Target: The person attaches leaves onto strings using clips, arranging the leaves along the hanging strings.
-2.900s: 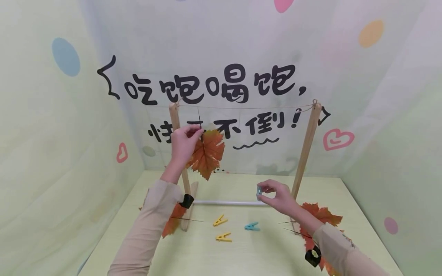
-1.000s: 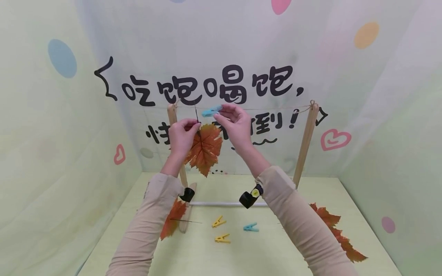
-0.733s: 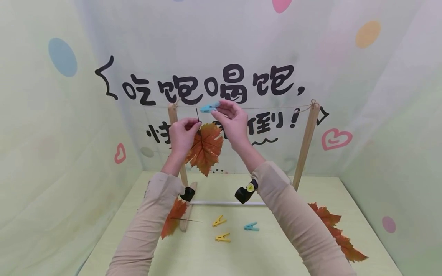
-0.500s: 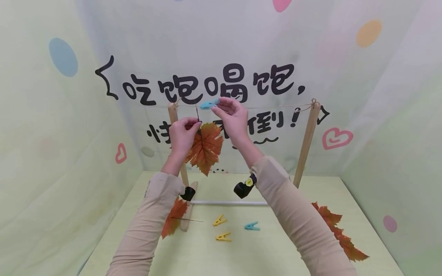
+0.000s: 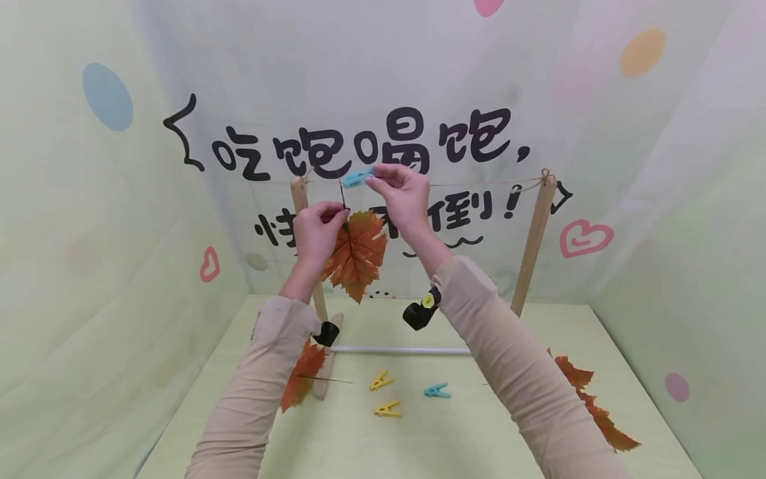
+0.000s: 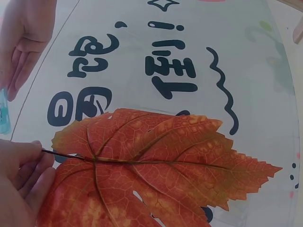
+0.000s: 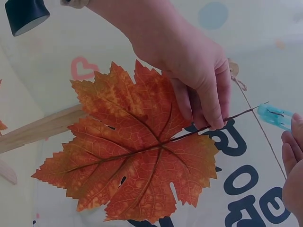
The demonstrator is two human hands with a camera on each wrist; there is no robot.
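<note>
My left hand (image 5: 318, 229) pinches the dark stem of an orange-red artificial maple leaf (image 5: 358, 253), which hangs below the fingers. The stem's tip reaches up across the twine (image 7: 265, 135) strung between two wooden posts. In my right hand (image 5: 407, 196) a light-blue clothespin (image 5: 358, 177) is held between thumb and fingers, level with the twine. Its nose end sits right at the stem's tip in the right wrist view. Only the clothespin's edge shows in the left wrist view, where the leaf (image 6: 156, 161) fills the lower half.
On the table (image 5: 419, 446) lie two yellow clothespins (image 5: 387, 409) and one blue clothespin (image 5: 437, 390). Other maple leaves lie at the left (image 5: 302, 379) and right (image 5: 604, 419). The stand's posts (image 5: 532, 246) rise at both sides, joined low down by a white rod (image 5: 401, 350).
My right hand has carried the blue clothespin up and leftward from low on the right to the twine beside the stem. My left hand keeps its pinch on the leaf's stem, almost in place.
</note>
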